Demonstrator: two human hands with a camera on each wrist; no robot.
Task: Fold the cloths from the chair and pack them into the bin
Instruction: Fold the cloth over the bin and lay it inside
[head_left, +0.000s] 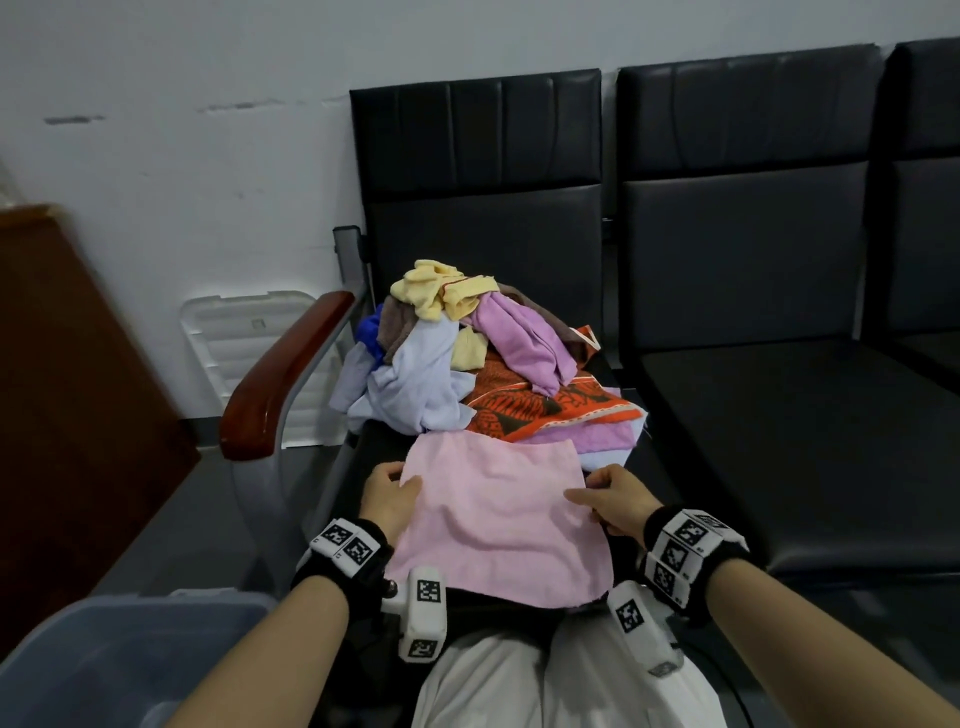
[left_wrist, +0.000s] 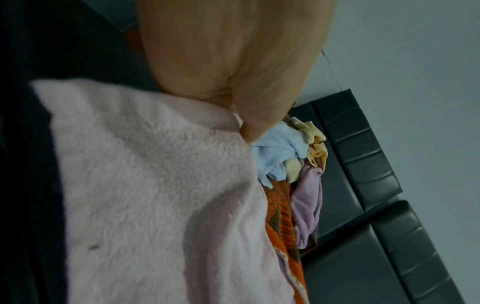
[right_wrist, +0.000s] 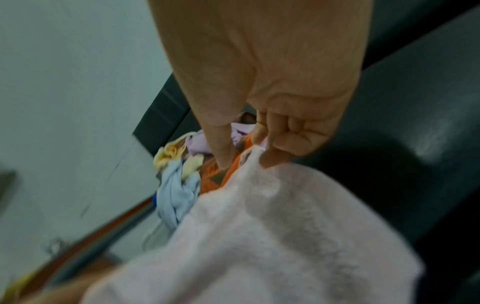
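Note:
A pink cloth (head_left: 498, 519) lies spread flat over the front of the black chair seat (head_left: 639, 473) and my lap. My left hand (head_left: 389, 493) pinches its left edge, thumb on top; in the left wrist view the pink cloth (left_wrist: 155, 195) runs under that hand (left_wrist: 233, 72). My right hand (head_left: 610, 499) pinches the right edge; in the right wrist view its fingers (right_wrist: 275, 152) curl on the pink cloth (right_wrist: 259, 236). Behind lies a pile of crumpled cloths (head_left: 467, 353): yellow, lilac, light blue, orange patterned. A blue-grey bin (head_left: 119, 654) stands low at my left.
A wooden armrest (head_left: 280, 374) borders the chair on the left, with a white plastic lid (head_left: 244, 338) leaning on the wall behind it. More black seats (head_left: 779, 415) stand to the right. A brown wooden panel (head_left: 67, 389) is at the far left.

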